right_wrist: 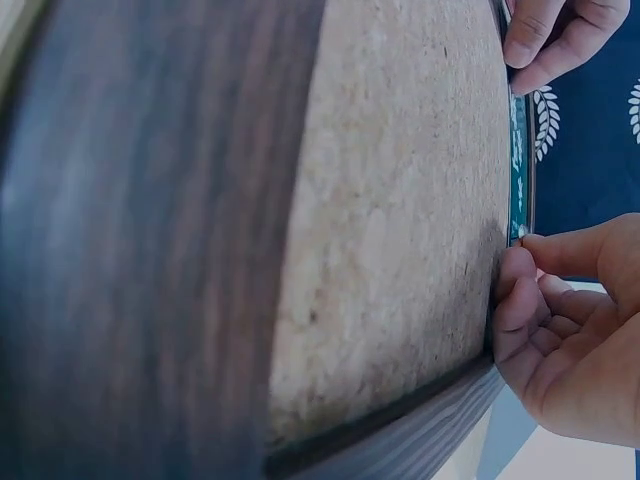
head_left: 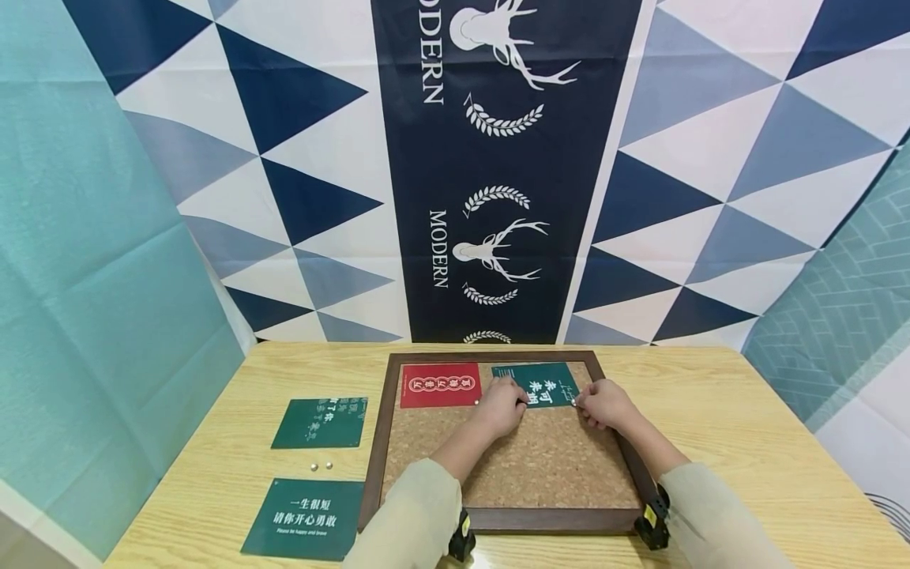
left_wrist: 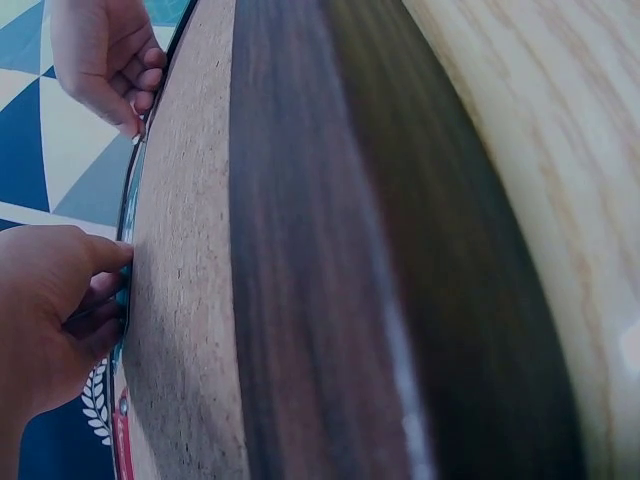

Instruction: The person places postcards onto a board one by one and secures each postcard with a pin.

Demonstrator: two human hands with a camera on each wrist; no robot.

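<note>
One green card (head_left: pixel 546 384) lies against the left hand (head_left: pixel 501 406), fingers bent, grip unclear, while the right hand (head_left: pixel 607 405) pinches a white pin (head_left: pixel 573 402).

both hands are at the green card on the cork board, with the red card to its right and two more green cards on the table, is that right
Only the side is wrong: the head view shows the red card to the left of the green card on the cork board, not to its right.
</note>
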